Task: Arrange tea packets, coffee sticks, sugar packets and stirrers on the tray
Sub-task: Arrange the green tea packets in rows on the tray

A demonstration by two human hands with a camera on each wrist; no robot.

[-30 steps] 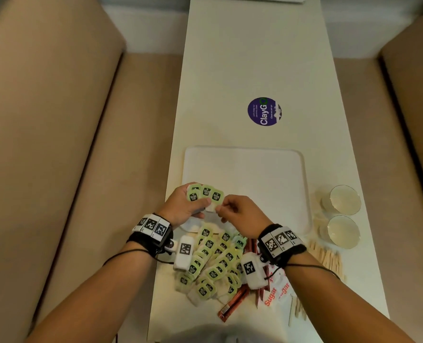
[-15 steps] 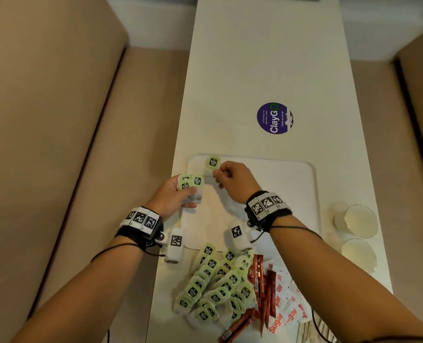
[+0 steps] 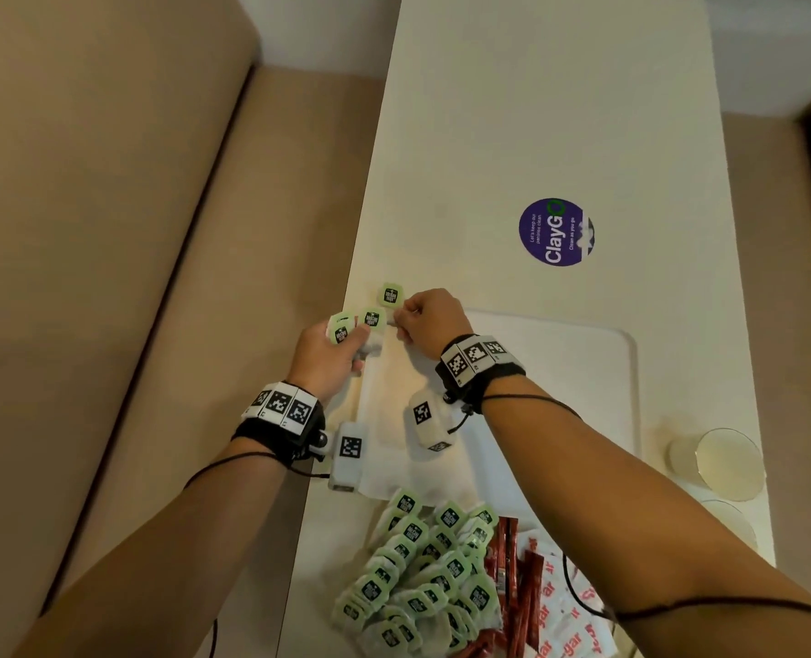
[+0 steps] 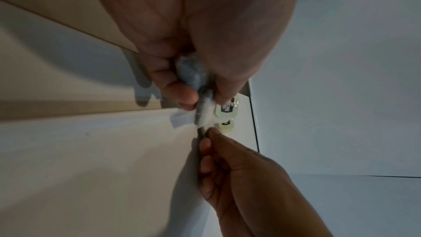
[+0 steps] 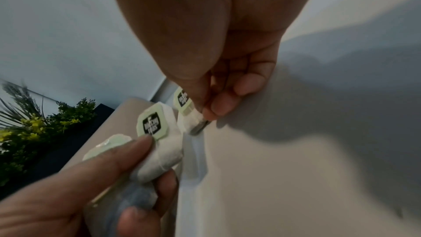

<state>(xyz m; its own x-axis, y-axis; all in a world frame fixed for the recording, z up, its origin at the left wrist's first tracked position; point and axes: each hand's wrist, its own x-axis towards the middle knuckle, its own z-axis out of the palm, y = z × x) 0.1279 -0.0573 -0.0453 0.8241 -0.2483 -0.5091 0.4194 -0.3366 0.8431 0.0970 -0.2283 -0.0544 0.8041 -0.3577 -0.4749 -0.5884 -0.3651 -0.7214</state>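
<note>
Head view: both hands pinch green-tagged tea packets; sticker reads "ClayGo".

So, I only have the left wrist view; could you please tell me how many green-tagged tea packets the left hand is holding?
Observer: The left hand grips two green-tagged white tea packets; the right hand pinches a third tea packet.
Operator: Thank you. Where is that third one?
Observer: At the far left corner of the white rectangular tray; contact is unclear.
Operator: What remains unsorted?
Observer: A pile of tea packets, red coffee sticks and white sugar packets lie by the tray's near edge.
</note>
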